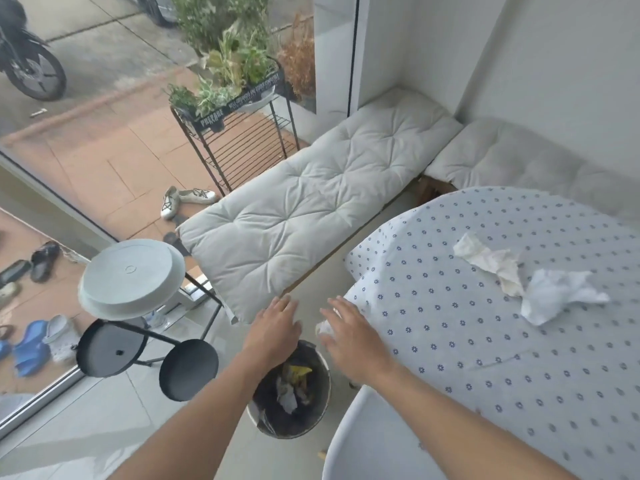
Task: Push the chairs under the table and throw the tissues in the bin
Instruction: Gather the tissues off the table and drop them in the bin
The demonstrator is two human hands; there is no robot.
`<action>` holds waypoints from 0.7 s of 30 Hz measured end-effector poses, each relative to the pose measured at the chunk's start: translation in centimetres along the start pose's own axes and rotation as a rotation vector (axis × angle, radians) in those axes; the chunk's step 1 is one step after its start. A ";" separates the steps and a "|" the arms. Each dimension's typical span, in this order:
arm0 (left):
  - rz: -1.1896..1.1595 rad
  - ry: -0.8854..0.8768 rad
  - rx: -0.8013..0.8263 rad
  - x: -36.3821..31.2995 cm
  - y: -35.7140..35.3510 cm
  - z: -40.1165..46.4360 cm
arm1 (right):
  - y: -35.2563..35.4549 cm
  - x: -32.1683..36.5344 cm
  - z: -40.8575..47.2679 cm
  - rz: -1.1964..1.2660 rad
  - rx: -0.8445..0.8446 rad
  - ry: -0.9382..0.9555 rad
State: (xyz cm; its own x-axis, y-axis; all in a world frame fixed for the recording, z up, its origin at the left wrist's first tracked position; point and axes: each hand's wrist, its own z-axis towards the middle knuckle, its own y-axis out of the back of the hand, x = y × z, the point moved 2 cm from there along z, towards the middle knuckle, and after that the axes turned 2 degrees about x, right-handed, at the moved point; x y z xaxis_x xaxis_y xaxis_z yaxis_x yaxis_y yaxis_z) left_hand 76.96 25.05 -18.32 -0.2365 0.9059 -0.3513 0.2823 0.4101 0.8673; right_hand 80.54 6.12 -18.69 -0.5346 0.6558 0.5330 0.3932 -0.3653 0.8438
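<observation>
Reaching out over the bin (320, 386), both hands hang above the pale tiled floor; the left hand (275, 329) is spread flat and empty, while the right hand (349, 336) has its fingers loosely open with a small crumpled tissue (323, 328) just under them, whether gripped I cannot tell. Two more tissues (519, 278) lie on the table (450, 341) with its flower-dotted cloth. A white chair (367, 441) sits beside it, cushioned benches (304, 202) line the corner, stools (138, 306) stand by the glass
</observation>
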 end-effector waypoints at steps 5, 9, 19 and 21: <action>-0.009 -0.162 -0.085 -10.9 3.8 4.4 | 9.5 -7.1 -2.7 -0.052 -0.134 -0.177; -0.008 -0.248 -0.050 -19.2 3.1 7.2 | 15.1 -13.1 -6.5 -0.092 -0.193 -0.242; 0.224 -0.421 0.066 -34.8 -2.0 11.7 | 20.8 -23.7 -14.6 -0.328 -0.274 -0.416; 0.306 -0.463 0.093 -36.7 -2.8 11.9 | 20.9 -25.3 -15.6 -0.298 -0.226 -0.515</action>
State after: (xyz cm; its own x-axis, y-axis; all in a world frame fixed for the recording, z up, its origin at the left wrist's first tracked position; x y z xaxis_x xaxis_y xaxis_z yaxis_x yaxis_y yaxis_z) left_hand 95.87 -8.07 -12.04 0.2956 0.9285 -0.2249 0.3599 0.1099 0.9265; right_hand 90.59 -28.44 -13.53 -0.1462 0.9639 0.2227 0.0857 -0.2119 0.9735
